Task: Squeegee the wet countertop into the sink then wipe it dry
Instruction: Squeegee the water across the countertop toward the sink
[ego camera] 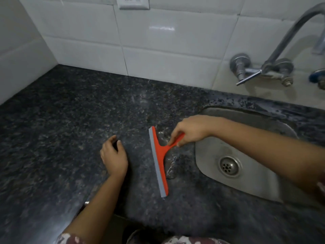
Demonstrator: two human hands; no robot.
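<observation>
An orange squeegee [159, 158] with a grey rubber blade lies with its blade edge on the dark speckled granite countertop [70, 120], just left of the steel sink [246, 166]. My right hand [190, 130] grips its short handle from the sink side. A film of water [171, 164] glistens between the blade and the sink rim. My left hand [114, 155] rests on the counter to the left of the blade, fingers curled loosely, holding nothing.
White tiled walls [158, 46] close the counter at the back and left. A metal wall tap [274, 66] arches over the sink, whose drain [228, 166] is bare. A wall socket [133, 2] sits high at the back.
</observation>
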